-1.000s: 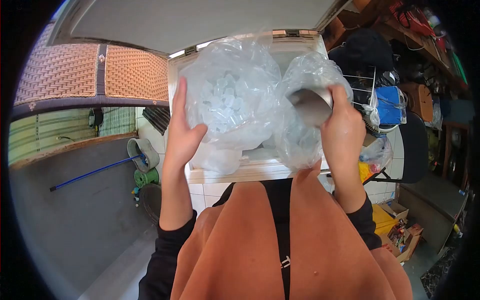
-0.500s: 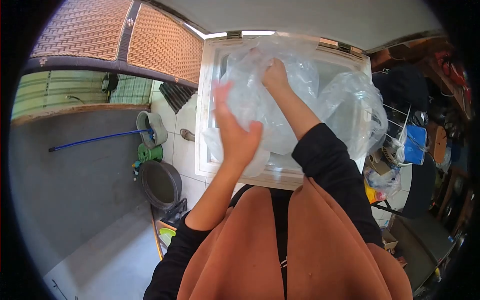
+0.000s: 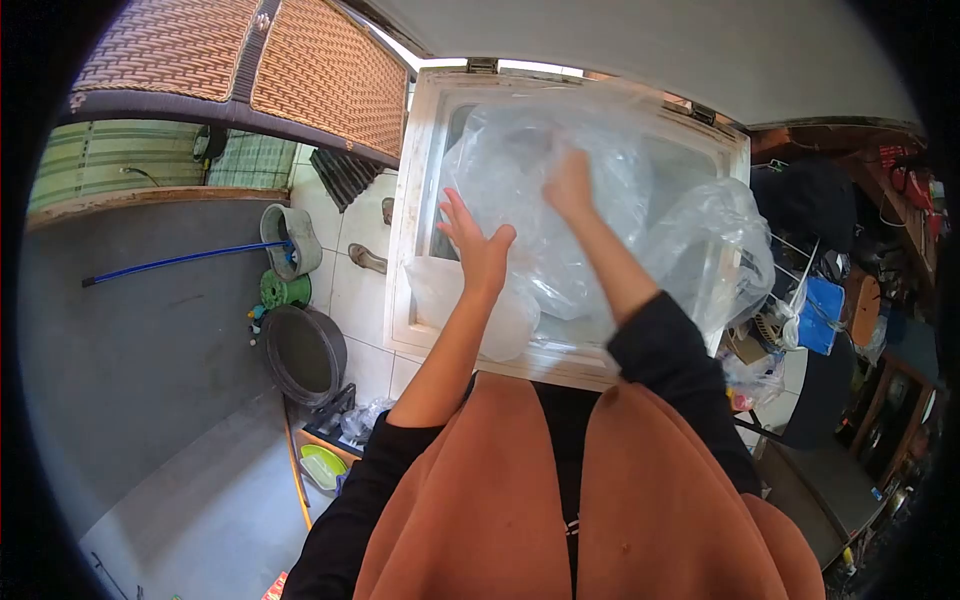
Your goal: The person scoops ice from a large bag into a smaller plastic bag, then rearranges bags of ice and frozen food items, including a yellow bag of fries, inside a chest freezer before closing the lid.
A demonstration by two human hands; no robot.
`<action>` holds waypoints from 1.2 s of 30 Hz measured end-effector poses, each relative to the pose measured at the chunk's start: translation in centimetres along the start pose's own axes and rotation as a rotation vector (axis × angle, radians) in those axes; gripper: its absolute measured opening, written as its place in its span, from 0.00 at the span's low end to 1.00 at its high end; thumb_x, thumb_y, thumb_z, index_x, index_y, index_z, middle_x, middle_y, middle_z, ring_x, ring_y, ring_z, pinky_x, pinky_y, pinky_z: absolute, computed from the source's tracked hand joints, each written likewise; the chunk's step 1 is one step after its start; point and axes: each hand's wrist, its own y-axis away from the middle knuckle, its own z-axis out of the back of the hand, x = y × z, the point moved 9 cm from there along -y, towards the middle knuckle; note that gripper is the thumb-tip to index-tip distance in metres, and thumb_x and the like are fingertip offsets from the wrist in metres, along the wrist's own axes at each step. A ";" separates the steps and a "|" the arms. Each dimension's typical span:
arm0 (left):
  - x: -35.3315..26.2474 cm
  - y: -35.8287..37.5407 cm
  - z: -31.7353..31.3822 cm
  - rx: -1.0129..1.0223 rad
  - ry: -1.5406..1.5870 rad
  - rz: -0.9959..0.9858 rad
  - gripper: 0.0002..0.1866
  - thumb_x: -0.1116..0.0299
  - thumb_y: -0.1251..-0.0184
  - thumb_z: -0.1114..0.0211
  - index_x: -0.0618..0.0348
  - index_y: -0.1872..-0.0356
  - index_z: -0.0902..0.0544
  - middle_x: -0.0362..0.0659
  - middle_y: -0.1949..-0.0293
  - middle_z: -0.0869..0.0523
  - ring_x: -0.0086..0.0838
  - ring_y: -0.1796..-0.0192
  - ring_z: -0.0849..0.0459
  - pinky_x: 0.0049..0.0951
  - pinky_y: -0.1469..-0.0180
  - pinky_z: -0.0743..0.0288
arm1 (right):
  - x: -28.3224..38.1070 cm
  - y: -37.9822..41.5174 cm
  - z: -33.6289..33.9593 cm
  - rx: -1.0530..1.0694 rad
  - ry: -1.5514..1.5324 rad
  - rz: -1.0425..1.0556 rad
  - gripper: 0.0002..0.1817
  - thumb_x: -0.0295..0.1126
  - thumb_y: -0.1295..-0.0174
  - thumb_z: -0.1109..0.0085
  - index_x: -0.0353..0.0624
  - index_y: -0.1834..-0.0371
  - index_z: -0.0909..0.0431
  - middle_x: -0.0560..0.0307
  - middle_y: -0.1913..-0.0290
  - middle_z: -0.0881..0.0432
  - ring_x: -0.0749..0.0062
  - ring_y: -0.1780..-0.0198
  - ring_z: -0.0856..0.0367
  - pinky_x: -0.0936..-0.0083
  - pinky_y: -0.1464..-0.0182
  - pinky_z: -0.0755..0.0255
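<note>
A large clear plastic bag [image 3: 505,150] spreads across the opening of a white chest freezer [image 3: 402,290]. My right hand [image 3: 570,187] is closed at the bag's upper part, gripping the plastic; motion blurs its fingertips. At the bag's left side, my left hand [image 3: 477,252] is open, fingers stretched and thumb apart. A second clear bag [image 3: 715,235] hangs over the freezer's right rim. By the near left corner lies a frosty, translucent bag [image 3: 480,315]. The plastic covers much of the freezer's inside.
The raised freezer lid [image 3: 640,35] stands at the far side. To the left are a woven panel [image 3: 325,85], a dark round tub [image 3: 305,355], a blue pole [image 3: 185,262] and a sandal [image 3: 367,258] on tiles. Clutter with a blue container [image 3: 822,315] crowds the right.
My right hand has moved slightly right and down, and the large bag has shifted and spread. My left hand has moved a little right, its fingers still apart. The view has shifted slightly.
</note>
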 end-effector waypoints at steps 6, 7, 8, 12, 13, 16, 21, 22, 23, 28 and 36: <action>-0.9 -0.3 0.9 -0.028 -0.031 -0.010 0.54 0.64 0.60 0.37 0.55 0.33 0.65 0.64 0.34 0.69 0.57 0.33 0.74 0.53 0.35 0.71 | -0.7 -0.2 -3.2 0.297 -0.021 0.007 0.13 0.21 0.57 0.54 0.32 0.66 0.26 0.35 0.71 0.23 0.42 0.66 0.24 0.58 0.63 0.30; -1.1 -0.4 0.8 -0.029 -0.027 -0.008 0.54 0.64 0.60 0.37 0.55 0.33 0.65 0.64 0.34 0.69 0.57 0.33 0.74 0.53 0.35 0.71 | -2.5 0.7 -4.7 0.371 -0.008 0.026 0.12 0.23 0.55 0.52 0.33 0.66 0.26 0.34 0.69 0.23 0.42 0.65 0.24 0.60 0.63 0.29; -1.4 -0.3 0.1 0.000 -0.089 -0.012 0.56 0.63 0.61 0.36 0.55 0.33 0.66 0.65 0.35 0.70 0.57 0.33 0.75 0.58 0.37 0.72 | -3.5 1.5 -5.8 0.447 0.007 0.042 0.12 0.25 0.54 0.51 0.34 0.65 0.25 0.34 0.68 0.24 0.42 0.64 0.25 0.62 0.63 0.29; -1.9 -0.1 -1.3 0.054 -0.143 -0.010 0.58 0.59 0.60 0.33 0.49 0.33 0.68 0.64 0.35 0.71 0.53 0.32 0.75 0.63 0.40 0.73 | -1.4 2.3 -4.6 0.707 0.011 -0.218 0.19 0.34 0.46 0.50 0.36 0.53 0.30 0.47 0.64 0.22 0.64 0.62 0.24 0.73 0.61 0.30; -1.9 -0.1 -1.4 0.053 -0.140 -0.010 0.58 0.59 0.60 0.33 0.49 0.33 0.68 0.64 0.35 0.71 0.53 0.32 0.75 0.63 0.40 0.73 | -3.1 3.4 -6.0 0.669 -0.247 -0.246 0.19 0.35 0.46 0.49 0.37 0.53 0.29 0.50 0.64 0.22 0.66 0.63 0.24 0.74 0.61 0.30; -2.7 0.5 -1.2 0.052 -0.320 -0.119 0.58 0.57 0.60 0.33 0.49 0.33 0.68 0.64 0.35 0.71 0.53 0.32 0.76 0.68 0.43 0.74 | -3.4 4.8 -6.8 0.653 -0.535 -0.435 0.18 0.36 0.45 0.48 0.39 0.53 0.28 0.55 0.65 0.23 0.70 0.64 0.26 0.75 0.62 0.30; -4.3 0.5 0.1 0.034 -0.437 -0.103 0.59 0.57 0.60 0.32 0.57 0.34 0.67 0.62 0.34 0.69 0.52 0.31 0.73 0.64 0.40 0.73 | -0.5 3.4 -4.0 0.749 -0.521 -0.271 0.15 0.28 0.53 0.46 0.38 0.59 0.26 0.54 0.67 0.22 0.68 0.68 0.23 0.74 0.66 0.30; -5.1 0.9 0.6 0.039 -0.437 -0.105 0.59 0.57 0.60 0.32 0.57 0.34 0.67 0.62 0.34 0.69 0.52 0.31 0.73 0.64 0.40 0.73 | -3.0 4.8 -5.3 0.844 -0.581 -0.502 0.17 0.26 0.53 0.48 0.38 0.57 0.27 0.55 0.70 0.23 0.70 0.72 0.25 0.75 0.72 0.33; -6.0 1.5 1.0 0.051 -0.397 -0.106 0.56 0.61 0.60 0.33 0.59 0.34 0.64 0.61 0.34 0.68 0.51 0.31 0.71 0.62 0.39 0.71 | -5.2 6.6 -6.2 0.931 -0.637 -0.735 0.19 0.24 0.54 0.50 0.38 0.55 0.27 0.57 0.72 0.24 0.73 0.75 0.27 0.76 0.77 0.35; -13.9 4.5 3.2 0.148 -0.123 -0.627 0.42 0.76 0.59 0.41 0.56 0.36 0.44 0.58 0.33 0.58 0.49 0.30 0.62 0.56 0.37 0.64 | -1.7 5.7 0.6 0.831 -0.584 -0.862 0.21 0.21 0.52 0.57 0.39 0.51 0.29 0.59 0.75 0.27 0.79 0.83 0.35 0.81 0.86 0.45; -17.1 6.3 2.6 0.332 -0.814 -0.573 0.34 0.84 0.59 0.50 0.51 0.42 0.31 0.49 0.35 0.43 0.48 0.33 0.48 0.61 0.38 0.61 | 0.4 4.7 7.4 0.726 -0.549 -0.877 0.18 0.23 0.48 0.58 0.41 0.52 0.30 0.62 0.78 0.30 0.86 0.87 0.44 0.85 0.88 0.51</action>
